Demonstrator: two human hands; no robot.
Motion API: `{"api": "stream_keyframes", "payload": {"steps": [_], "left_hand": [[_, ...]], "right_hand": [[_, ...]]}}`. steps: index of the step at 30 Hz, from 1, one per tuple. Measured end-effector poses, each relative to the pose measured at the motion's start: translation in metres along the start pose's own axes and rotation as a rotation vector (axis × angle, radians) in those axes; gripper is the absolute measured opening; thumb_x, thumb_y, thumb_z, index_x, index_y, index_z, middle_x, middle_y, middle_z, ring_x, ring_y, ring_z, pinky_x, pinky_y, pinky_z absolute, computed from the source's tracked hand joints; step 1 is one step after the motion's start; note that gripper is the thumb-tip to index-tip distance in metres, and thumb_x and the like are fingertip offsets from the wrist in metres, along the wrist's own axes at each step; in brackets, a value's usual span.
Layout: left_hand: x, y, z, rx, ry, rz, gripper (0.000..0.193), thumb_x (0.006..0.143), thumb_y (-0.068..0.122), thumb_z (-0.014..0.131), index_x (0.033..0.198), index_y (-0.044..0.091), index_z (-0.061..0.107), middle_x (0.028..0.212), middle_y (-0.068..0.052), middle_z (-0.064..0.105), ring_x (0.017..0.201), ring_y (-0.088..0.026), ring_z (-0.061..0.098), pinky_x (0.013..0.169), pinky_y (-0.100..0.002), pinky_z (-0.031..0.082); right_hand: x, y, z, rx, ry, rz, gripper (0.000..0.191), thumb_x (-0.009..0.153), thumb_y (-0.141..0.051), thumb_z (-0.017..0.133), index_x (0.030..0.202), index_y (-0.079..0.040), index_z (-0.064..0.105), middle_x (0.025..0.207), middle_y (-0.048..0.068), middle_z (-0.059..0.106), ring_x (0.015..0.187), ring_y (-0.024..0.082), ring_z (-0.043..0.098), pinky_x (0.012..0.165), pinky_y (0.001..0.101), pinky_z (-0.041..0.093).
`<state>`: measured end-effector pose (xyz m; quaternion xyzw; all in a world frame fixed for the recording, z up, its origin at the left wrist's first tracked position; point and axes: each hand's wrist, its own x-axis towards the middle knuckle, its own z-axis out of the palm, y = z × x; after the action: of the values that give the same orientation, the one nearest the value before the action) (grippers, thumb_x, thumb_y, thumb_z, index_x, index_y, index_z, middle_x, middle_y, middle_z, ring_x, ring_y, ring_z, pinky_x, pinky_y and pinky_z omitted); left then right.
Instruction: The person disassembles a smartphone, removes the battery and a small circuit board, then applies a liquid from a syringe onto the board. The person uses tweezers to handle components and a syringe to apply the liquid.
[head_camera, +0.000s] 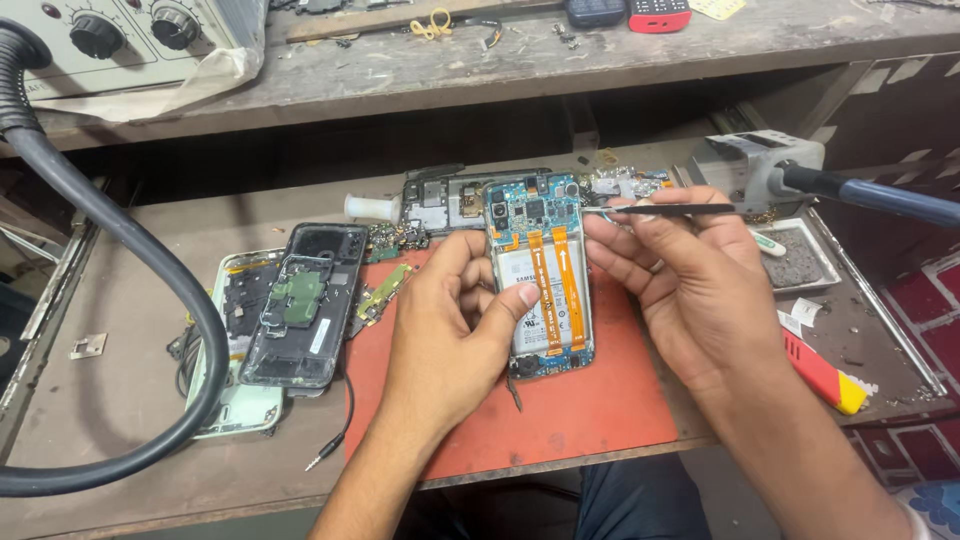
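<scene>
While left hand (450, 320) grips opened phone (540, 275), right hand (680, 275) pinches tweezers (660, 209), white battery label under 2 orange ribbons (557, 285).

The opened phone (540, 280) at centre frame shows a blue circuit board with small shiny metal shields, two glossy orange flex ribbons and a pale, smooth battery face. It lies over a matt orange-red mat (580, 410) with a rubbery look. The bench (120, 390) is worn, dusty grey-brown wood, rough and scratched, as is the shelf (560, 50) across the top. At left, a thick black hose (150, 270) looks smooth and slightly glossy. The thin tool (665, 209) in the right hand's fingers is dark metal. A black phone frame (305, 305) left of centre is glossy plastic.
</scene>
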<state>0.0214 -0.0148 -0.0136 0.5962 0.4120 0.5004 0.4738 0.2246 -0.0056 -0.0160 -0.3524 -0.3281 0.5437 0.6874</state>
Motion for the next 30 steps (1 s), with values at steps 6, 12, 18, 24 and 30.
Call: {"api": "stream_keyframes", "payload": {"steps": [6, 12, 18, 24, 30], "left_hand": [[0.0, -0.001, 0.0, -0.02, -0.006, 0.002, 0.023, 0.09, 0.0, 0.067, 0.112, -0.001, 0.061, 0.087, -0.005, 0.077, 0.07, -0.003, 0.07, 0.059, -0.02, 0.056], [0.0, -0.004, 0.001, -0.023, -0.01, 0.01, 0.024, 0.091, 0.001, 0.068, 0.113, -0.002, 0.061, 0.087, -0.006, 0.077, 0.067, -0.003, 0.069, 0.058, -0.02, 0.055], [-0.004, 0.0, 0.001, 0.084, 0.021, 0.143, 0.081, 0.087, 0.001, 0.071, 0.158, 0.012, 0.033, 0.088, 0.0, 0.076, 0.062, 0.0, 0.059, 0.056, -0.019, 0.05], [-0.005, 0.005, 0.002, 0.208, 0.017, 0.103, 0.07, 0.087, 0.001, 0.072, 0.151, 0.025, 0.056, 0.083, 0.001, 0.069, 0.057, -0.001, 0.044, 0.053, -0.021, 0.044], [-0.004, 0.008, 0.002, 0.196, 0.017, 0.086, 0.073, 0.085, 0.0, 0.071, 0.151, 0.024, 0.052, 0.089, 0.003, 0.075, 0.056, -0.001, 0.045, 0.052, -0.02, 0.044]], "right_hand": [[0.007, 0.001, -0.007, 0.08, 0.023, 0.146, 0.016, 0.097, 0.0, 0.06, 0.11, -0.007, 0.056, 0.11, 0.017, 0.069, 0.107, 0.03, 0.072, 0.092, 0.0407, 0.062], [0.007, 0.0, -0.007, 0.068, 0.004, 0.144, 0.014, 0.096, 0.0, 0.06, 0.107, -0.007, 0.057, 0.112, 0.016, 0.069, 0.109, 0.03, 0.071, 0.093, 0.0398, 0.062], [0.006, -0.002, -0.005, 0.077, 0.026, 0.156, 0.013, 0.096, 0.0, 0.061, 0.106, -0.008, 0.058, 0.111, 0.015, 0.069, 0.108, 0.028, 0.071, 0.094, 0.0383, 0.062], [0.006, -0.003, -0.006, 0.056, 0.013, 0.143, 0.012, 0.096, -0.003, 0.062, 0.108, -0.004, 0.06, 0.111, 0.016, 0.068, 0.109, 0.029, 0.071, 0.094, 0.0404, 0.061], [0.004, -0.005, -0.004, 0.113, 0.013, 0.16, 0.015, 0.092, 0.0, 0.061, 0.104, -0.01, 0.058, 0.111, 0.014, 0.069, 0.11, 0.032, 0.072, 0.095, 0.0436, 0.061]]}}
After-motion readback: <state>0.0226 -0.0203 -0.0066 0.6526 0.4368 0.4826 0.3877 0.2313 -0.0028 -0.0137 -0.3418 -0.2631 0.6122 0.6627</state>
